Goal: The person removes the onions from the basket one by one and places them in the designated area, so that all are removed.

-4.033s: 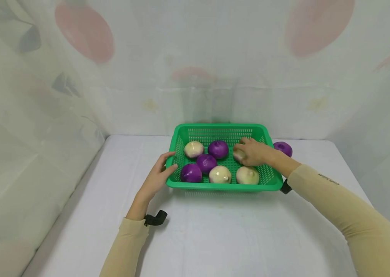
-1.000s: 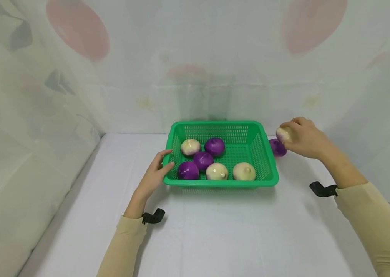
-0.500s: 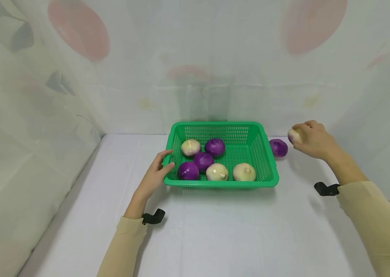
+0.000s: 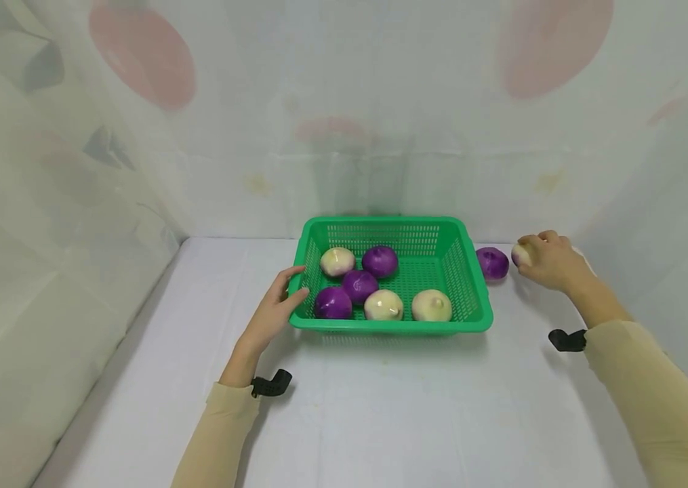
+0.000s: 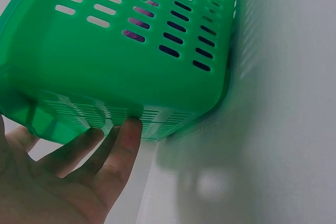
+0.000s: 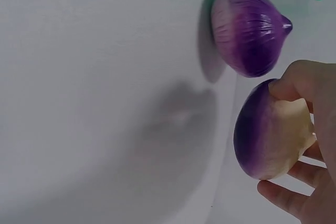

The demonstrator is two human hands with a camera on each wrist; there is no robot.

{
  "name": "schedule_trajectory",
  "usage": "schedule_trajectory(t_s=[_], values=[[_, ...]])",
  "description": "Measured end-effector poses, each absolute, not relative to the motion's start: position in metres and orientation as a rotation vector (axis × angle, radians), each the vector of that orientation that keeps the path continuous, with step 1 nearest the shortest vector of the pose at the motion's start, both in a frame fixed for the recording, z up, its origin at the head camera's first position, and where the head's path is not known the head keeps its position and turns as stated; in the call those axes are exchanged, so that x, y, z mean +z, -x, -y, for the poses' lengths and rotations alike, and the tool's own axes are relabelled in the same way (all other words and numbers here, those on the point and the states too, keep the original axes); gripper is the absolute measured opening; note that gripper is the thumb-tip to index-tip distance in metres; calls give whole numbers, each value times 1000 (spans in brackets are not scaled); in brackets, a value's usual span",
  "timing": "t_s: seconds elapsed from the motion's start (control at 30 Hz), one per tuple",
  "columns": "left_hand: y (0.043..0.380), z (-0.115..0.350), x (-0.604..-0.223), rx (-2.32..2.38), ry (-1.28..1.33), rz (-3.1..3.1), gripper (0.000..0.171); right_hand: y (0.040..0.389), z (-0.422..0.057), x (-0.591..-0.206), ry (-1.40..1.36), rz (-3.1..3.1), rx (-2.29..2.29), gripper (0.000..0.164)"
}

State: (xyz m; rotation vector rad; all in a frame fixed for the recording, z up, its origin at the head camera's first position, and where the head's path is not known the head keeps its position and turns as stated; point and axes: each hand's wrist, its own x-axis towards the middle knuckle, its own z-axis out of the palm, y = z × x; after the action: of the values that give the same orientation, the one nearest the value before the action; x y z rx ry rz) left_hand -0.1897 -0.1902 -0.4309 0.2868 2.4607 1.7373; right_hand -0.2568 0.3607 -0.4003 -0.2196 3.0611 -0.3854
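Observation:
My right hand (image 4: 551,260) pinches a white turnip with a purple base (image 6: 269,135) between thumb and fingertips, low over the table to the right of the basket. In the right wrist view the turnip is tilted, its purple base turned away from the palm. Close beside it a purple onion-shaped vegetable (image 4: 493,263) lies by the basket's right end. My left hand (image 4: 272,306) rests at the left end of the green basket (image 4: 389,326), thumb and forefinger on the rim. In the left wrist view, extended fingers (image 5: 126,140) touch its outer wall.
Inside the basket sit three purple vegetables (image 4: 360,287) and three white turnips (image 4: 432,306), with bare mesh floor at the back right. A white cloth covers the table (image 4: 389,420); a pale patterned sheet (image 4: 350,88) hangs behind it.
My right hand has lifted the turnip out of the basket, carried it right past the purple vegetable and lowered it towards the table. The left hand keeps its place on the basket.

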Motion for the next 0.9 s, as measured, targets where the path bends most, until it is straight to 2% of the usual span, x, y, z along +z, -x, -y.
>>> schedule_trajectory(t_s=[0.1,0.47,0.9], values=[[183,186,-416,1730,-271,-2450,54,259,-362,-408,220,-3073,-385,58],[183,186,-417,1743,-267,-2430,55,258,-362,-426,157,-3013,-415,60],[183,186,-417,1727,-268,-2452,55,259,-363,-417,217,-3030,-388,63]])
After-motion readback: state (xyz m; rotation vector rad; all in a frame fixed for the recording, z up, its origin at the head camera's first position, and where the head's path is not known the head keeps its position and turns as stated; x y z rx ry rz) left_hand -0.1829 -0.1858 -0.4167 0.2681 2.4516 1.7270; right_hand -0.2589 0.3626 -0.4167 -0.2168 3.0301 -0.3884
